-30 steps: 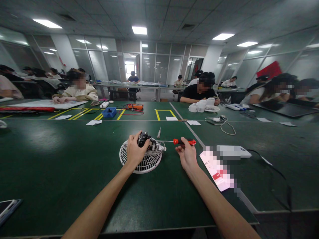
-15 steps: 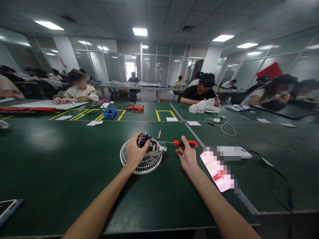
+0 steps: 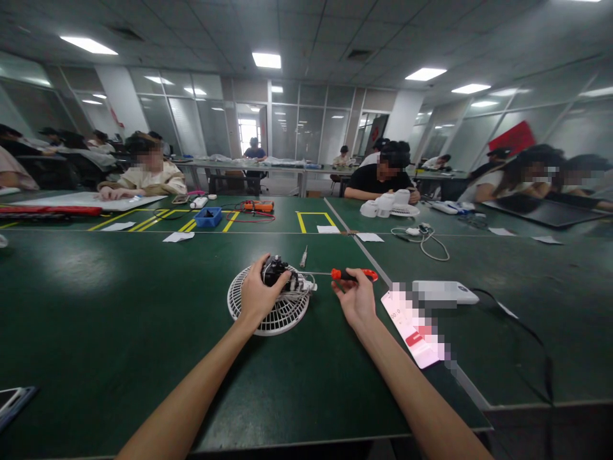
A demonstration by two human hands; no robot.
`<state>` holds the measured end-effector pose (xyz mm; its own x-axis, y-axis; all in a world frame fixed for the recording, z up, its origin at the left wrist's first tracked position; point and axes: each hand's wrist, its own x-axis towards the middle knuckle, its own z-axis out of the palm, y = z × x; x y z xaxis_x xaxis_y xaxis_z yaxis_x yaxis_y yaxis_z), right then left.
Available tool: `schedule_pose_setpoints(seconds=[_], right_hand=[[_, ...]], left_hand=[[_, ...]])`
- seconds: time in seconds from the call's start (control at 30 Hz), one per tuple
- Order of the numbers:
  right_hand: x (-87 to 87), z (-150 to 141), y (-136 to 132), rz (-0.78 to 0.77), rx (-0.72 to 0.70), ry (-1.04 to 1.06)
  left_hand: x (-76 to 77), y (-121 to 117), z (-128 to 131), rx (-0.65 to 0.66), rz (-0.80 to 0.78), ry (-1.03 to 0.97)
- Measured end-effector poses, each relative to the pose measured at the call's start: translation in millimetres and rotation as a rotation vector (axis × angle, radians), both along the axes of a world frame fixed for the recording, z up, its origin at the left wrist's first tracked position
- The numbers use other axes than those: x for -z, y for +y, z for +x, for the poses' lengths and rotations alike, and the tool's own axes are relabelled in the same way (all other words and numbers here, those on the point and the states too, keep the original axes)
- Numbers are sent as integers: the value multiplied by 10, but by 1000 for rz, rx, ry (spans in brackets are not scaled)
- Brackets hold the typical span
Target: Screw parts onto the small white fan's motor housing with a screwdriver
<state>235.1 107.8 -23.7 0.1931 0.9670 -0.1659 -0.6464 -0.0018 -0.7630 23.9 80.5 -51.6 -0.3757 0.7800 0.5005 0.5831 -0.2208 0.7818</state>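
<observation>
Mid-frame, the left hand (image 3: 257,295) clasps a black rounded motor (image 3: 274,272); the right hand (image 3: 359,300), gripping a red-and-black screwdriver (image 3: 338,275), could slip if tilted.

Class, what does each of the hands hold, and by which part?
The right hand holds a screwdriver by its red and black handle. The left hand holds the black motor by its body, between thumb and fingers, over the white fan grille.

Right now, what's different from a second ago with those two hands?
The right hand has tipped down slightly around the screwdriver; nothing was picked up or let go. The left hand still holds the black part over the white fan cover, which stayed put.
</observation>
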Motion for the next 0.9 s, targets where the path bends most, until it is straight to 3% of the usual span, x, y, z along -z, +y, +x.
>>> schedule_pose_setpoints(seconds=[0.53, 0.9], right_hand=[[51, -66, 14, -43, 95, -49], [90, -70, -3, -59, 73, -56]], left_hand=[[2, 11, 5, -20, 24, 9], [10, 8, 7, -21, 11, -4]])
